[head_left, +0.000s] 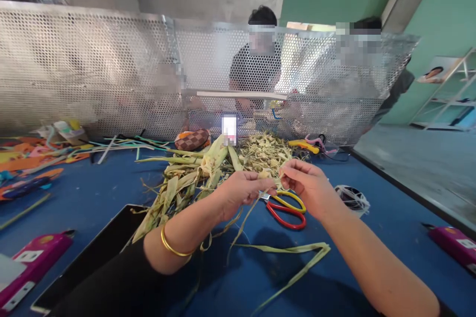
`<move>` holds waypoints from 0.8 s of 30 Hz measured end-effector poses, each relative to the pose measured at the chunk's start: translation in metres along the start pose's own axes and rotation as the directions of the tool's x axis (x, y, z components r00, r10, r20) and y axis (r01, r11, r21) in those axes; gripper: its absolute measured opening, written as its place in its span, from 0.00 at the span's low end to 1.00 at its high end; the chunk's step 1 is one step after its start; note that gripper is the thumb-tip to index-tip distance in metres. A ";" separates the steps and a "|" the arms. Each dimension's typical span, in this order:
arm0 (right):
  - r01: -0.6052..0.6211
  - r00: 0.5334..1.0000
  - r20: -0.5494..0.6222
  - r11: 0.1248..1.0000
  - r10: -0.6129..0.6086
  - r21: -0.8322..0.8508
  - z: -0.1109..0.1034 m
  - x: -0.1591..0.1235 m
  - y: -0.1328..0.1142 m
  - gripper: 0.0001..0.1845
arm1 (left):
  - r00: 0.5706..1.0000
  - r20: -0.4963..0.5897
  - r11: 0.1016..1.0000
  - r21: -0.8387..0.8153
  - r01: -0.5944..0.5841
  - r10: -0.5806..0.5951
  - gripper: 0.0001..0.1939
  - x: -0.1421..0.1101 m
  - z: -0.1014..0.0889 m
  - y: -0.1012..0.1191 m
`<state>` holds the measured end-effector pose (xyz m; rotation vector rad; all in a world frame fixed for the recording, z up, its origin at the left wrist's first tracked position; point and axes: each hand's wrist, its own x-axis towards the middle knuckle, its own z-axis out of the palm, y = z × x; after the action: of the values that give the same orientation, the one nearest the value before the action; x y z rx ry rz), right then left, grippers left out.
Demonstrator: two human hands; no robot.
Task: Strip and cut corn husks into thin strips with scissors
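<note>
My left hand [241, 193] is closed in a pinch on thin strips of dried corn husk [238, 230] that trail down over the blue table. My right hand [307, 183] is also pinched shut on the same husk material, a short way to the right of the left hand. Both hands hover just above a pair of scissors [285, 208] with red and yellow handles lying on the table. A heap of green-yellow corn husks [189, 178] lies behind and to the left of the hands. A long folded husk strip [297, 250] rests in front.
A perforated metal screen [111, 69] crosses the table's far side, with people seated behind it. A black tablet [92, 252] and a pink device [33, 262] lie at the near left. A spool of clear line [351, 198] sits to the right, another pink device [455, 242] at the right edge.
</note>
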<state>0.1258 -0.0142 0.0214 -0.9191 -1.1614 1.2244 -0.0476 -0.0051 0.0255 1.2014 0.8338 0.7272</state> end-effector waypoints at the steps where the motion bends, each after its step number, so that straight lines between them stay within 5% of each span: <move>1: 0.017 1.000 -0.001 0.999 -0.017 -0.033 0.001 0.000 0.001 0.12 | 1.000 -0.005 1.000 0.018 0.015 -0.015 0.13 0.000 0.001 -0.002; 4: 0.051 0.997 -0.045 0.994 -0.056 -0.101 -0.001 0.005 0.005 0.13 | 0.997 -0.059 0.999 0.017 0.042 -0.041 0.13 0.003 -0.001 -0.003; 7: 0.104 0.970 -0.214 0.991 -0.119 -0.081 -0.012 0.014 0.007 0.13 | 0.992 -0.128 0.997 -0.075 0.005 -0.015 0.09 0.008 -0.005 -0.001; 11: 0.295 0.779 -0.540 0.947 -0.317 -0.130 -0.036 0.029 0.007 0.11 | 0.979 -0.200 0.989 -0.136 -0.053 0.025 0.06 0.010 -0.006 0.002; 15: 0.398 0.600 -0.654 0.881 -0.460 -0.254 -0.055 0.041 0.012 0.10 | 0.981 -0.163 0.992 -0.058 -0.112 0.102 0.11 0.008 -0.006 0.002; 17: 0.347 0.634 -0.601 0.874 -0.487 -0.341 -0.060 0.044 0.016 0.10 | 0.986 -0.117 0.993 -0.012 -0.118 0.116 0.11 0.007 -0.005 0.001; 21: 0.171 0.822 -0.285 0.692 -0.492 -0.702 -0.048 0.034 0.015 0.15 | 0.987 -0.097 0.985 0.125 -0.117 0.130 0.11 0.004 -0.001 -0.001; 22: 0.188 0.843 -0.211 0.640 -0.494 -0.745 -0.041 0.029 0.013 0.17 | 0.983 -0.110 0.975 0.180 -0.129 0.150 0.12 0.004 0.000 -0.001; 24: 0.275 0.921 -0.011 0.669 -0.389 -0.691 -0.023 0.016 0.009 0.16 | 0.968 -0.129 0.937 0.305 -0.170 0.217 0.12 0.004 0.001 -0.003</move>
<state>0.1458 0.0049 0.0106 -1.2405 -1.6042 0.3841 -0.0448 -0.0033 0.0220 1.5211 0.9903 0.8932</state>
